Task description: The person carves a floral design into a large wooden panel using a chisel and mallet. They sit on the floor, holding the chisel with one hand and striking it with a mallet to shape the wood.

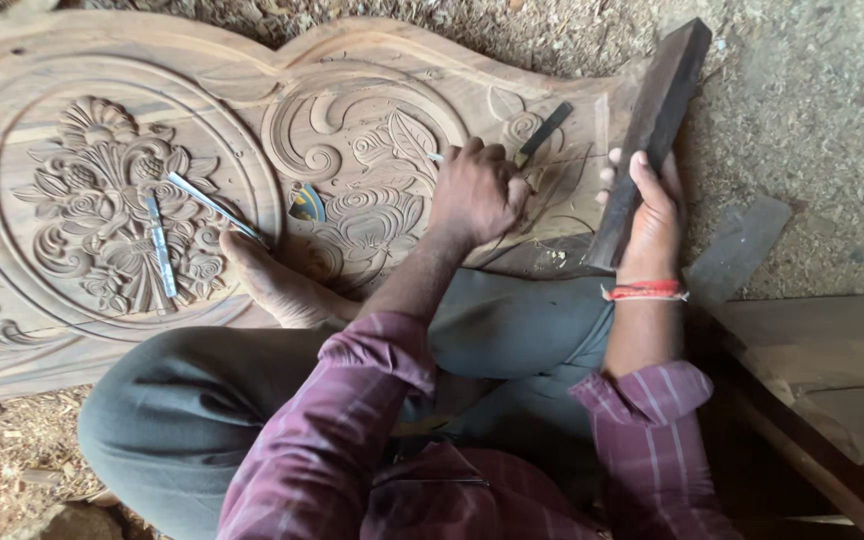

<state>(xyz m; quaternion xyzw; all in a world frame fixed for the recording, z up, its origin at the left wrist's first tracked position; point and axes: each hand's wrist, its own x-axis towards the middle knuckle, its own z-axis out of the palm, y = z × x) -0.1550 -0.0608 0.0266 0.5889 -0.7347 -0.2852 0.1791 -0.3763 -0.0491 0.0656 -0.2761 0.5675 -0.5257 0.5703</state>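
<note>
Chisel (439,157) pinched in left hand (477,192), fingers curled tight, tip on carved panel (372,150) at frame centre. Right hand (652,205) wraps fingers round dark mallet block (652,130), raised at upper right. Best kept: chisel steady, strikes light, square on its end.

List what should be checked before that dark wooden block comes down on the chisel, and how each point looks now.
1. Left hand closed around the chisel: ok.
2. Chisel tip on the carved panel: cannot tell, hand hides it.
3. Right hand gripping the wooden block: ok.
4. Block raised clear of the left hand: ok.
5. Bare foot apart from the struck spot: ok.
6. Loose chisels lying away from the hands: ok.
</note>
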